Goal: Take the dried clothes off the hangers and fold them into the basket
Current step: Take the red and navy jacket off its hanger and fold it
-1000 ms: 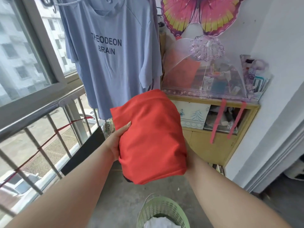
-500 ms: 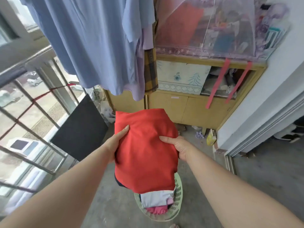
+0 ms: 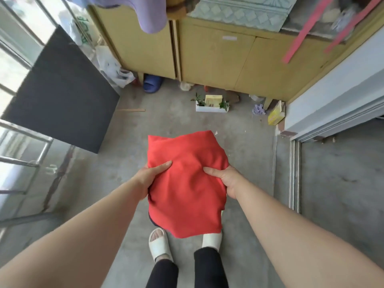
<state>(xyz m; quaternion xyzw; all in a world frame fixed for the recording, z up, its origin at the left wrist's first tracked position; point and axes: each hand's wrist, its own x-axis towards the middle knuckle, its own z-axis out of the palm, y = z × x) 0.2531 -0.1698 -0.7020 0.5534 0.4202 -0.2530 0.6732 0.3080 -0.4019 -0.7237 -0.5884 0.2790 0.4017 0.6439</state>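
A folded red garment [image 3: 186, 183] hangs low over the concrete floor, held on both sides. My left hand [image 3: 150, 177] grips its left edge, thumb on top. My right hand [image 3: 225, 179] pinches its right edge. The red cloth covers the basket completely, apart from a thin pale sliver at its right edge. The hem of a lilac garment [image 3: 145, 15] still hangs at the top of the view.
A yellow wooden cabinet [image 3: 218, 59] stands ahead, with a blue slipper [image 3: 152, 83], a small white planter [image 3: 212, 106] and a yellow box [image 3: 275, 116] on the floor before it. A dark panel [image 3: 62, 94] leans on the left railing. My feet in white slippers [image 3: 159, 244] are below.
The view has tilted down from the hanging clothes to the floor. Both hands have lowered the red garment, which now hides the basket that was visible below it.
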